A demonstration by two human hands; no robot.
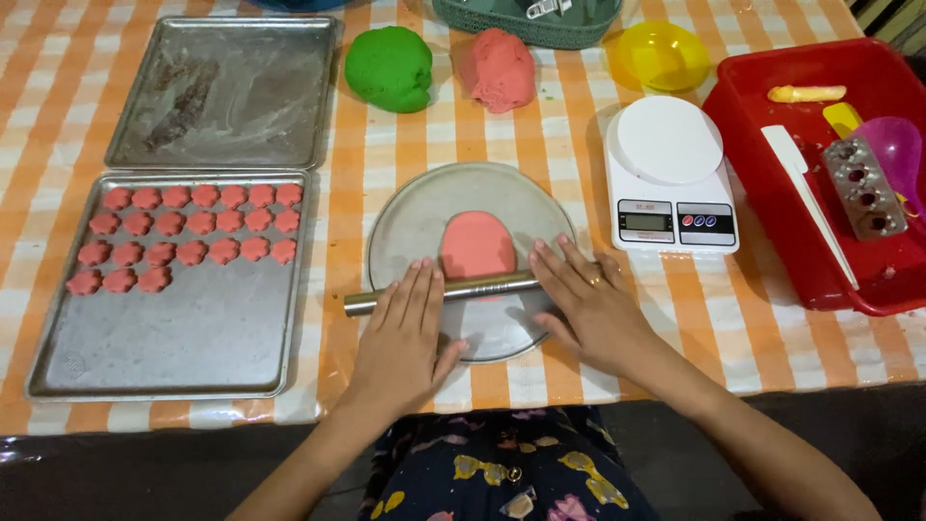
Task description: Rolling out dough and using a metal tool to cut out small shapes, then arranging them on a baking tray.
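Observation:
A flattened oval of pink dough (pixel 476 243) lies on a round metal plate (pixel 410 217). A steel rolling pin (pixel 477 288) rests across the plate over the dough's near edge. My left hand (pixel 405 338) lies flat on the pin's left part, fingers stretched out. My right hand (pixel 586 304) presses its palm and fingers on the pin's right end. Neither hand grips around the pin.
A tray (pixel 193 342) at left holds several flower-shaped pink pieces (pixel 191 235). Behind it an unfilled baking tray (pixel 227 92). Green dough lump (pixel 390 68), pink dough lump (pixel 499 68), yellow bowl (pixel 664 55), white kitchen scale (pixel 669 174), red bin (pixel 772 183) with tools.

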